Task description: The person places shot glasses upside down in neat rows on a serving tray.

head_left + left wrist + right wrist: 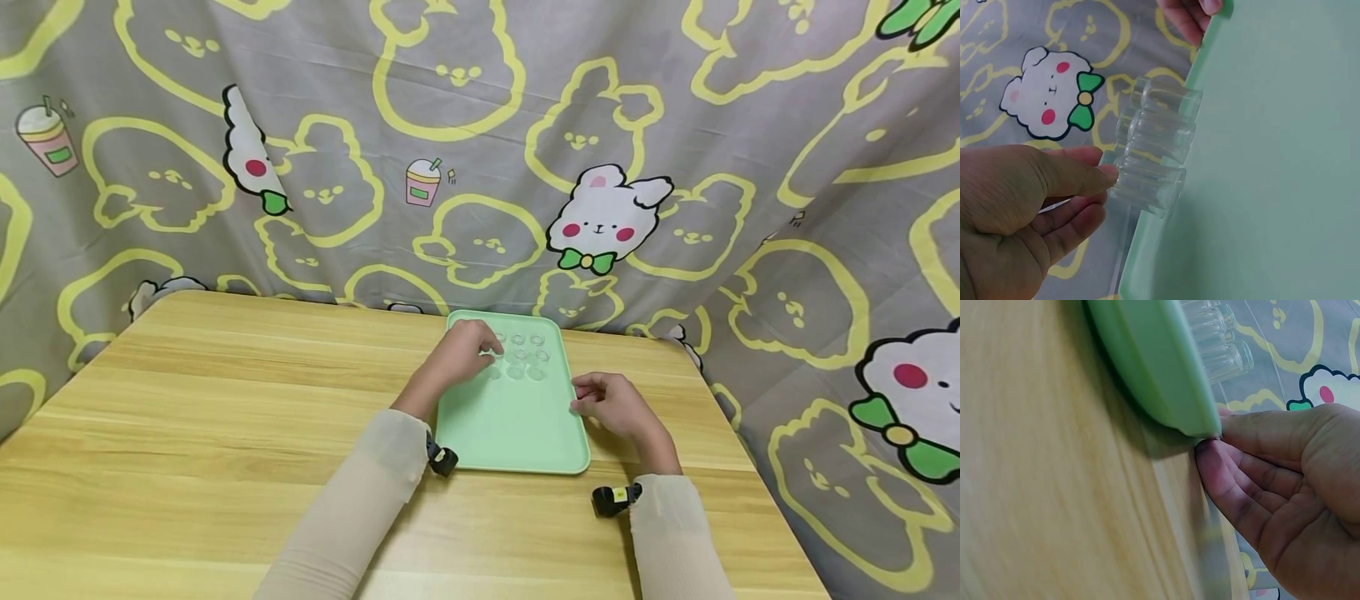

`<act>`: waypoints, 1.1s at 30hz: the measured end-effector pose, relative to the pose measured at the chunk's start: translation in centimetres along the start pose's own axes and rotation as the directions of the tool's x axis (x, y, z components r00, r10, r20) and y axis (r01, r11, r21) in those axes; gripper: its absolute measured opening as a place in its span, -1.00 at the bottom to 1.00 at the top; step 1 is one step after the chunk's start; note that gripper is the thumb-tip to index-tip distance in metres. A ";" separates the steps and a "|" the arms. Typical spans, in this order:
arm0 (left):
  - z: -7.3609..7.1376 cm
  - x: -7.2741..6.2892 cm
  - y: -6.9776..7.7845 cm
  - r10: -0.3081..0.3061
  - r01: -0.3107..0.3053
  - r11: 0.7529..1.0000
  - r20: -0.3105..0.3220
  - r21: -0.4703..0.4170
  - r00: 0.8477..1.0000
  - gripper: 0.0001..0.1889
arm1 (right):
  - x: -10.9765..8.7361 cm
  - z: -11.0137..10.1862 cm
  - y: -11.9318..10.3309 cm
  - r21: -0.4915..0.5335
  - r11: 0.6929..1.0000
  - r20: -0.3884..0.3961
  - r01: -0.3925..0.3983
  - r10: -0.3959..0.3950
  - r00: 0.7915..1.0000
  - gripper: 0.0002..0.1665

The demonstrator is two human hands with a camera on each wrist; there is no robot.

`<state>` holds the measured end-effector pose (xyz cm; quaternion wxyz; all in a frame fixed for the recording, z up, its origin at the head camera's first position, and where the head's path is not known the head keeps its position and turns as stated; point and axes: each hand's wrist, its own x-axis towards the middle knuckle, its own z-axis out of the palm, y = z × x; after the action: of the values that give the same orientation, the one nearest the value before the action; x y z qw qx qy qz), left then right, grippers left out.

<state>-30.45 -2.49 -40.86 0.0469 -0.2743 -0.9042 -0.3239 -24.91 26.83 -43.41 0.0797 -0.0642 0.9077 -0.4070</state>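
A light green tray (510, 425) lies on the table, with several clear cups (536, 372) grouped in rows on its far part. My left hand (467, 352) reaches over the tray's left side. In the left wrist view its thumb and fingers pinch the top of a clear cup (1150, 187) at the end of the front row. On the other side, my right hand (617, 406) holds the tray's right rim. The right wrist view shows the thumb above and a finger below the tray edge (1154, 362).
The wooden table (247, 417) extends well to the left of the tray. A patterned grey curtain (480, 167) hangs behind the table and along its right. Small black cameras (442, 460) are strapped to both wrists.
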 end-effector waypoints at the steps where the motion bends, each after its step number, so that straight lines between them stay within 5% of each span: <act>1: 0.0 0.0 0.0 0.003 -0.003 1.000 -0.004 0.001 1.000 -0.84 | 0.0 0.0 -0.1 0.000 1.000 0.000 0.000 0.000 1.000 -0.52; 15: -0.5 -0.1 -0.2 0.049 -0.048 0.999 -0.071 0.023 0.996 -0.76 | 0.2 0.2 -0.5 -0.011 1.000 -0.001 0.023 -0.023 1.000 -0.53; 33: -1.6 -0.7 0.2 -0.030 0.028 0.999 -0.066 -0.041 0.997 -0.85 | -0.2 0.1 0.0 -0.002 1.000 0.007 0.008 -0.008 1.000 -0.50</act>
<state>-29.90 -3.65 -39.70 0.0670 -0.2509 -0.8995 -0.3515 -24.66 26.82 -43.48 0.0812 -0.0693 0.9076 -0.4061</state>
